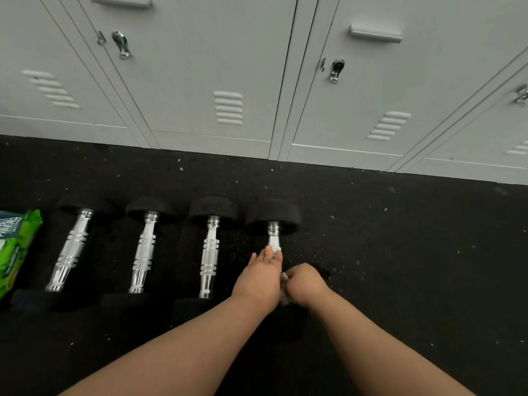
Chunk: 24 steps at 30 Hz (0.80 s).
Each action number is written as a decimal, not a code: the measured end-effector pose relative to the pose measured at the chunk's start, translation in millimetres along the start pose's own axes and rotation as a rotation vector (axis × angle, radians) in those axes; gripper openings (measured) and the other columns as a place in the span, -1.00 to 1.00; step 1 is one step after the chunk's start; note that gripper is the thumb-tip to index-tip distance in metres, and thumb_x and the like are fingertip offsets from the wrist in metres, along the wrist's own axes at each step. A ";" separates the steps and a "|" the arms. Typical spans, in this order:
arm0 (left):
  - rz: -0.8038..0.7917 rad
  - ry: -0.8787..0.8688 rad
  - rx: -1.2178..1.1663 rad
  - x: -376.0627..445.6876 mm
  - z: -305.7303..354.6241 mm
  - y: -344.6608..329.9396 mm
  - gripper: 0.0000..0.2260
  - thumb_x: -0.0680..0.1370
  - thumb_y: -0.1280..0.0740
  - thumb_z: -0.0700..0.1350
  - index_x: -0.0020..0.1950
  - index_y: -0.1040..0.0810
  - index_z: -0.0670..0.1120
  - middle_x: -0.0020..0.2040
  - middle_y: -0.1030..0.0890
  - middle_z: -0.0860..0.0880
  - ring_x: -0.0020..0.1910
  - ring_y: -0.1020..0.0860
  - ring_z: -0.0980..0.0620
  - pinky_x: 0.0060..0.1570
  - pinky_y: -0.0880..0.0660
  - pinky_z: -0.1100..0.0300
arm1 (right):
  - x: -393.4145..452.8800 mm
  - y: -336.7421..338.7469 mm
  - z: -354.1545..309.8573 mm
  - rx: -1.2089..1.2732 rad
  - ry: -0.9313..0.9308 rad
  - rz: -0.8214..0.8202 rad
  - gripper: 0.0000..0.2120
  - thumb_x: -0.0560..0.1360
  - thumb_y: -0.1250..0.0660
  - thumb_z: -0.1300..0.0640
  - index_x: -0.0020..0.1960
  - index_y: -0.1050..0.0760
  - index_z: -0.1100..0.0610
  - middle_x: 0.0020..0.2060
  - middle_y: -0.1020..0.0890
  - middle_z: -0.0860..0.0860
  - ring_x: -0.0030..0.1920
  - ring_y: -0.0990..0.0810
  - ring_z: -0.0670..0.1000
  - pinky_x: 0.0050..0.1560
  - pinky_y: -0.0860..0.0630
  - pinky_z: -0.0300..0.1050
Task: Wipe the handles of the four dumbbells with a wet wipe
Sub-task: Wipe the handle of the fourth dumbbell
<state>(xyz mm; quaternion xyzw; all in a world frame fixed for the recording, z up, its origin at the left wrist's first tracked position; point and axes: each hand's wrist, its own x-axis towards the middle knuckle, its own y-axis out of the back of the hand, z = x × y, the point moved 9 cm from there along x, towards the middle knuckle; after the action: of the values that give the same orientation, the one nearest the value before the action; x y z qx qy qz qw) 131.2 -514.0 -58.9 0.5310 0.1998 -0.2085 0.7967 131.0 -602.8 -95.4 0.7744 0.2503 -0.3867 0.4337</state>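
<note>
Here, low centre of frame, the left hand [258, 277] lies flat on the fourth dumbbell's handle [273, 238], steadying it; the right hand [304, 284] pinches the wipe [284, 281]. Best wrap it fully round.

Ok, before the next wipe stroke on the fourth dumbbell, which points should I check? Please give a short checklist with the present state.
1. Left hand on the fourth dumbbell handle: ok, fingers lie along it.
2. Wipe in right hand: ok, white material shows at the fist.
3. Wipe touching the handle: cannot tell, hands hide it.
4. Dumbbell flat on the floor: ok.
5. Pack within reach: ok, at far left.
6. Other three handles already wiped: cannot tell.
</note>
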 end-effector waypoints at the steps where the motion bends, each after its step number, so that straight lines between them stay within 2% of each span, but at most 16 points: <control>1: -0.001 0.000 -0.001 0.1 1.1 -0.3 -0.42 0.62 -0.16 -0.21 0.56 0.07 -0.08 0.57 0.06 -0.11 0.55 0.05 -0.07 0.49 0.05 0.12 | 0.5 -3.9 2.0 0.031 -0.010 0.006 -0.83 0.53 -0.24 0.21 -0.02 -0.62 0.17 -0.36 -0.55 -0.02 -0.33 -0.51 -0.06 -0.27 -0.44 -0.17; 3: -0.006 0.004 0.014 -0.5 2.9 -0.8 -0.42 0.63 -0.16 -0.18 0.56 0.08 -0.09 0.57 0.06 -0.12 0.55 0.05 -0.08 0.49 0.04 0.10 | 1.4 -8.8 4.4 0.012 -0.018 -0.003 -0.79 0.55 -0.22 0.19 0.02 -0.62 0.18 -0.29 -0.58 0.02 -0.28 -0.53 -0.03 -0.20 -0.47 -0.15; 6: -0.011 -0.001 0.031 1.4 0.6 -1.5 -0.41 0.63 -0.17 -0.17 0.56 0.08 -0.08 0.57 0.06 -0.13 0.55 0.04 -0.07 0.50 0.05 0.10 | 1.5 -4.3 5.4 -0.083 -0.042 -0.014 -0.84 0.52 -0.28 0.16 0.01 -0.61 0.16 -0.12 -0.66 0.06 -0.09 -0.62 0.02 -0.06 -0.54 -0.11; 9: -0.024 -0.002 0.012 1.9 -2.1 -2.2 -0.43 0.64 -0.15 -0.13 0.56 0.08 -0.08 0.57 0.06 -0.12 0.55 0.05 -0.07 0.50 0.07 0.11 | 4.6 -0.5 2.6 -0.144 -0.038 0.023 -0.84 0.50 -0.29 0.13 -0.06 -0.60 0.18 -0.21 -0.64 0.05 -0.18 -0.61 0.03 -0.26 -0.50 -0.15; 11: -0.017 0.000 0.000 1.6 -2.8 -2.5 -0.46 0.65 -0.12 -0.15 0.56 0.07 -0.08 0.57 0.06 -0.12 0.55 0.06 -0.07 0.49 0.07 0.11 | 7.0 -5.0 -1.6 -0.133 -0.007 0.046 -0.77 0.56 -0.22 0.11 -0.01 -0.59 0.21 -0.21 -0.60 0.06 -0.21 -0.54 0.02 -0.36 -0.39 -0.22; 13: -0.004 0.004 -0.008 0.7 -1.2 -3.1 -0.45 0.64 -0.12 -0.18 0.56 0.07 -0.07 0.57 0.06 -0.11 0.55 0.05 -0.06 0.49 0.06 0.11 | 6.4 -9.7 -2.5 -0.108 0.018 0.048 -0.74 0.58 -0.17 0.14 0.07 -0.58 0.25 -0.17 -0.59 0.09 -0.19 -0.50 0.02 -0.35 -0.36 -0.22; 15: -0.003 0.000 -0.004 0.2 -1.0 -2.4 -0.45 0.64 -0.12 -0.18 0.57 0.07 -0.07 0.57 0.06 -0.12 0.55 0.05 -0.07 0.49 0.07 0.12 | 5.7 -8.8 -0.4 -0.114 0.005 0.060 -0.76 0.58 -0.18 0.13 0.00 -0.59 0.21 -0.27 -0.56 0.03 -0.25 -0.50 0.00 -0.38 -0.36 -0.22; 17: -0.021 0.002 -0.027 0.5 -2.5 -2.4 -0.46 0.65 -0.11 -0.15 0.57 0.07 -0.07 0.57 0.07 -0.11 0.55 0.06 -0.06 0.49 0.08 0.13 | 4.4 -7.9 3.5 -0.106 -0.006 0.046 -0.78 0.56 -0.21 0.10 -0.06 -0.60 0.16 -0.29 -0.59 0.01 -0.28 -0.55 -0.02 -0.35 -0.44 -0.20; 18: -0.033 -0.001 -0.037 0.7 -3.7 -3.0 -0.45 0.64 -0.12 -0.14 0.57 0.07 -0.07 0.57 0.07 -0.11 0.55 0.06 -0.05 0.49 0.08 0.13 | 4.4 -6.0 3.0 -0.109 0.002 0.041 -0.79 0.55 -0.22 0.11 -0.07 -0.61 0.16 -0.25 -0.64 0.03 -0.24 -0.59 0.00 -0.27 -0.52 -0.15; 20: -0.020 -0.024 -0.050 0.3 -3.9 -1.7 -0.42 0.62 -0.16 -0.15 0.57 0.06 -0.08 0.57 0.04 -0.12 0.55 0.04 -0.03 0.49 0.10 0.16 | 6.6 13.3 -4.9 0.013 0.047 0.147 -0.83 0.51 -0.26 0.20 -0.15 -0.62 0.20 -0.25 -0.67 0.10 -0.21 -0.62 0.06 -0.17 -0.56 -0.09; 22: 0.025 -0.036 -0.094 -0.9 -3.7 0.3 -0.42 0.62 -0.16 -0.18 0.56 0.05 -0.08 0.57 -0.01 -0.11 0.55 -0.01 -0.02 0.49 0.06 0.16 | 9.7 45.4 -15.8 0.296 0.089 0.325 -0.82 0.42 -0.28 0.32 -0.33 -0.55 0.18 -0.40 -0.57 0.10 -0.36 -0.52 0.06 -0.31 -0.45 -0.06; 24: 0.036 -0.004 -0.146 -2.9 -5.4 -1.2 -0.38 0.61 -0.16 -0.20 0.56 0.13 -0.03 0.57 -0.02 -0.07 0.55 -0.03 -0.05 0.48 -0.03 0.14 | 10.5 63.5 -27.8 0.455 0.141 0.400 -0.75 0.38 -0.29 0.35 -0.44 -0.48 0.15 -0.49 -0.48 0.04 -0.44 -0.41 -0.01 -0.40 -0.34 -0.10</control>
<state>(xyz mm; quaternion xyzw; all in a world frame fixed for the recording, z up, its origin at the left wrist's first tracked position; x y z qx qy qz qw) 127.6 -509.1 -60.1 0.4744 0.2032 -0.1799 0.8374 193.6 -609.8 -64.5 0.9103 0.0295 -0.2851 0.2985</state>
